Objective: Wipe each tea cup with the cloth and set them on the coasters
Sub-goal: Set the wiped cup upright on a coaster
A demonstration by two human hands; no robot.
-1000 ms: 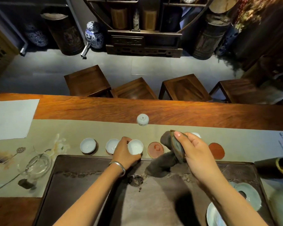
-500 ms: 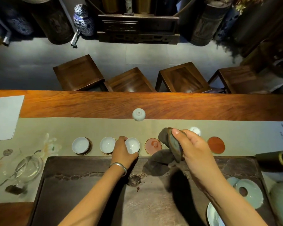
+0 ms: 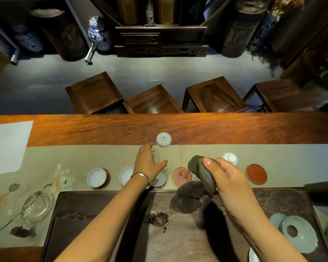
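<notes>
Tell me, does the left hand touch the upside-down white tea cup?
Apart: the head view shows runner between the left hand and the upside-down white tea cup.

Setting: tea room or tea house. Evidence: long wooden tea table (image 3: 178,129), dark tea tray (image 3: 102,214), four wooden stools (image 3: 95,93), blue-and-white porcelain jar (image 3: 99,34).
</notes>
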